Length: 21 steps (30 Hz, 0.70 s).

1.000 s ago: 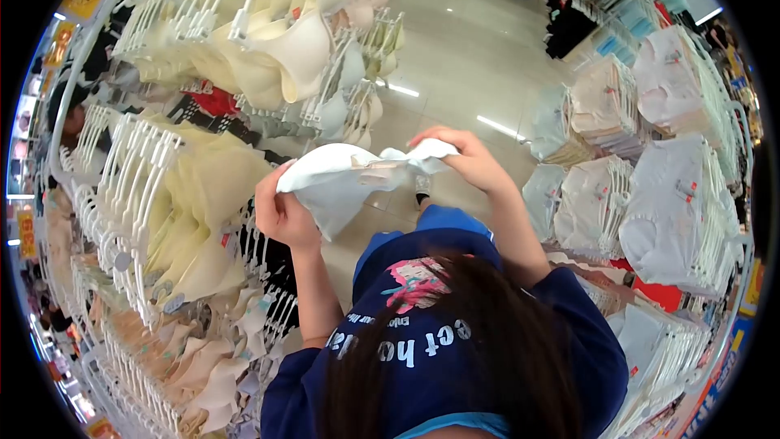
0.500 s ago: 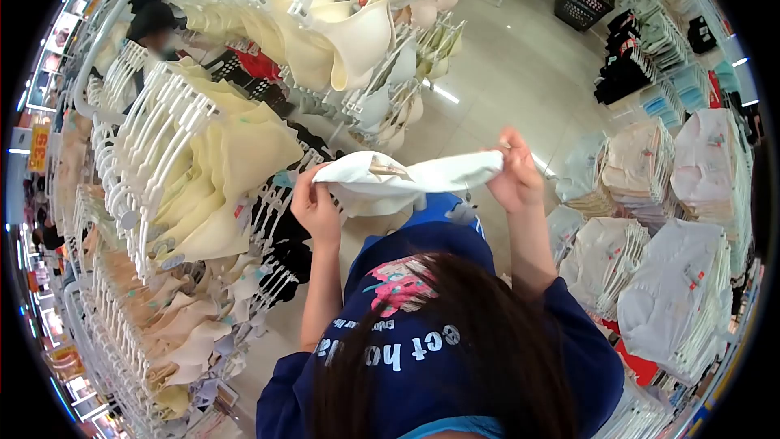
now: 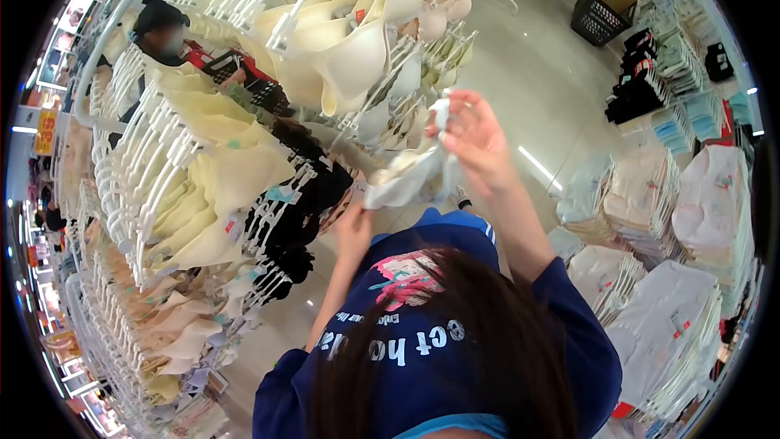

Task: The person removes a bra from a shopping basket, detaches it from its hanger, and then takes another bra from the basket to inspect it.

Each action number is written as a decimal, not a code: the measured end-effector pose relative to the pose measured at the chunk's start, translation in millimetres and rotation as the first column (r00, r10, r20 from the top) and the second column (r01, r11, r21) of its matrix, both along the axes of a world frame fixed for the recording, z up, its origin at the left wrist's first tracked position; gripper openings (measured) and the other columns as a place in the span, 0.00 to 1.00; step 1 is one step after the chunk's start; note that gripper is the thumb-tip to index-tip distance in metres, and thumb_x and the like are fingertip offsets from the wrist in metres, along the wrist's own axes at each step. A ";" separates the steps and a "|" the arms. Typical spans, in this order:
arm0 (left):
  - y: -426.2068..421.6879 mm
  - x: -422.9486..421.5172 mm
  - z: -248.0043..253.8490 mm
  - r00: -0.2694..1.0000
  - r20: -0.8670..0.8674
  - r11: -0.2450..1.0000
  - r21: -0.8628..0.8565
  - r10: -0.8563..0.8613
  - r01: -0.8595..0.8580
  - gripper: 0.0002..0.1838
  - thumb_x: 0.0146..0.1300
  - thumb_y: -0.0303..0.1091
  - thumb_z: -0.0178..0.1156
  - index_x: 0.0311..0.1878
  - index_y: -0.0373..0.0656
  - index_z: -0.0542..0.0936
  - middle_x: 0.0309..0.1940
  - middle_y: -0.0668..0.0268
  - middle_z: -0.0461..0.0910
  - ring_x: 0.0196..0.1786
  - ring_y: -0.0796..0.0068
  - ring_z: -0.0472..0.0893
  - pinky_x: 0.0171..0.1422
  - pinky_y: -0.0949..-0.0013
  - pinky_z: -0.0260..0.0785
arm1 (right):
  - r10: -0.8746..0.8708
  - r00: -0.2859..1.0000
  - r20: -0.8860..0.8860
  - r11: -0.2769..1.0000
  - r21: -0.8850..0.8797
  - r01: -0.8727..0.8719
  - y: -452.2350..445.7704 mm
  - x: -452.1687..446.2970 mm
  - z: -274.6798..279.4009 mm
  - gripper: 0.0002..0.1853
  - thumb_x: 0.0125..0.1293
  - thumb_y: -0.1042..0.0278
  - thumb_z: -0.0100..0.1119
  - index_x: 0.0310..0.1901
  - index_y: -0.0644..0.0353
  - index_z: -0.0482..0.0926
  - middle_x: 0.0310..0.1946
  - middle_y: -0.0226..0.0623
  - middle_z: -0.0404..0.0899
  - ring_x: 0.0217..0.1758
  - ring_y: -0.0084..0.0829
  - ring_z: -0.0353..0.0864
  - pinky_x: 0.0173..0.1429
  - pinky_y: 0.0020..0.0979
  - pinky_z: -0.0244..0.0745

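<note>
1. Pinching the garment (image 3: 413,175) at one end, the right hand (image 3: 474,141) is drawing inward.
2. The left hand (image 3: 353,223) is gripping the other end; the garment, stretched earlier, is bunching between them.

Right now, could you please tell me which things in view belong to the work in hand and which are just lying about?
Work in hand:
- pale garment, held by left hand and right hand

Just around it:
- cream bras on hangers
- light garments racked at right
- black basket on the floor

Pale blue-white garment (image 3: 416,181), navy shirt (image 3: 410,328)
</note>
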State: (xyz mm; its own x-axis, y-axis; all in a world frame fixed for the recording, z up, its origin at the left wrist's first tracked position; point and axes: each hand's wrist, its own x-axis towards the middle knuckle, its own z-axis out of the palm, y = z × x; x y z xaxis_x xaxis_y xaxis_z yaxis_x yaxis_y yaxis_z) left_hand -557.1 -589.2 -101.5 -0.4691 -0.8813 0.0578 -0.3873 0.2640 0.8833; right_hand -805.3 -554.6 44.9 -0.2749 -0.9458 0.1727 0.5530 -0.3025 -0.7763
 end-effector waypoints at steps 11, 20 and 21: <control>-11.7 -118.8 54.0 0.930 0.154 0.883 -0.292 -0.335 0.367 0.16 0.53 0.30 0.57 0.47 0.44 0.75 0.41 0.60 0.76 0.43 0.59 0.75 0.45 0.63 0.68 | 0.341 0.772 -0.536 0.929 0.063 -0.366 -4.3 -146.1 77.6 0.23 0.49 0.75 0.60 0.49 0.70 0.68 0.25 0.26 0.69 0.28 0.15 0.66 0.32 0.15 0.59; -62.5 -220.0 43.7 0.961 0.099 0.881 -0.384 -0.258 0.277 0.42 0.45 0.34 0.64 0.65 0.49 0.54 0.63 0.56 0.54 0.61 0.52 0.59 0.62 0.58 0.54 | 0.248 0.738 -0.628 0.937 -0.038 -0.347 -13.1 -225.2 110.1 0.24 0.49 0.72 0.60 0.48 0.72 0.67 0.20 0.28 0.68 0.22 0.14 0.63 0.24 0.16 0.54; -61.2 -231.2 39.8 0.948 0.110 0.879 -0.356 -0.299 0.319 0.43 0.45 0.34 0.65 0.65 0.49 0.53 0.63 0.56 0.53 0.61 0.52 0.59 0.62 0.58 0.54 | 0.253 0.744 -0.618 0.932 -0.052 -0.359 -13.3 -229.7 112.1 0.24 0.49 0.73 0.60 0.48 0.72 0.67 0.20 0.28 0.68 0.22 0.14 0.63 0.24 0.16 0.54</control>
